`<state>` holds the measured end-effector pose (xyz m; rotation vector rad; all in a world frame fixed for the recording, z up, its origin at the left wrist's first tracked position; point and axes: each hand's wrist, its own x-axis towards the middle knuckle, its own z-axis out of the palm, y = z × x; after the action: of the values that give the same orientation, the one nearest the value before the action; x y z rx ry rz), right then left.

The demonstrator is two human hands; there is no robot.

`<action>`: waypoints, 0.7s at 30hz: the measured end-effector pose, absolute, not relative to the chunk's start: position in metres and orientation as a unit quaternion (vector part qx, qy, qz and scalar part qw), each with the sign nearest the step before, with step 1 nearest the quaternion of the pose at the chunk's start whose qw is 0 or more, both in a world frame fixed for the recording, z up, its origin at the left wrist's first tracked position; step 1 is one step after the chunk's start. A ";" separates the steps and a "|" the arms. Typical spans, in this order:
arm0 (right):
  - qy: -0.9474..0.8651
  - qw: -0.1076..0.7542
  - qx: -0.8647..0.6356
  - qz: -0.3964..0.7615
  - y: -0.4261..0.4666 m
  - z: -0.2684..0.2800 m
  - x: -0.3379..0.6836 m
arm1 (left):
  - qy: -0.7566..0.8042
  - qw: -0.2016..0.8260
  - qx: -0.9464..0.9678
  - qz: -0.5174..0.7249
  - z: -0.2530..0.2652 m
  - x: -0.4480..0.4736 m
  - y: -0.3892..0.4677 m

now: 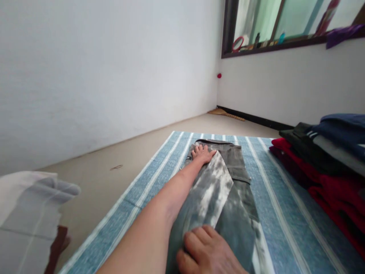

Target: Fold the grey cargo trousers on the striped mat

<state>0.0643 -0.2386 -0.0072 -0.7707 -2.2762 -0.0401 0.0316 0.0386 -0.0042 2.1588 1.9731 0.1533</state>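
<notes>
A pair of grey and white tie-dye trousers (225, 198) lies lengthwise on a blue striped cloth (154, 182), the waistband at the far end. One leg is folded over, its pointed edge running down the middle. My left hand (203, 154) rests palm down near the waistband, fingers spread and thumb by the tip of the folded part. Close to me, my right hand (209, 249) has its fingers curled against the trouser fabric and seems to grip it. The near end of the trousers is hidden by my right hand and the frame's bottom edge.
To the right stands a stack of folded clothes (327, 152) in red, dark green, grey and navy. A pale grey cloth (31, 213) hangs over something brown at the left. White walls meet behind, with a wooden-handled object (226, 113) on the floor below a window.
</notes>
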 end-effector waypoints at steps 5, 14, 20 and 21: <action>-0.893 0.353 -0.271 0.074 -0.281 -0.002 0.085 | 0.663 0.116 0.738 0.038 -0.010 0.037 0.041; -0.912 0.089 -0.311 0.251 -0.298 0.049 0.143 | 0.666 0.125 0.735 0.021 -0.009 0.048 0.042; -0.908 0.119 -0.348 0.203 -0.303 0.038 0.137 | 0.665 0.128 0.735 0.022 -0.008 0.048 0.043; -0.909 0.126 -0.343 0.202 -0.302 0.037 0.137 | 0.666 0.127 0.735 0.022 -0.008 0.048 0.043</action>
<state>0.1368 -0.3021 0.0371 -0.9977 -2.6472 0.5898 0.0479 0.0429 -0.0076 2.1396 1.9379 0.0654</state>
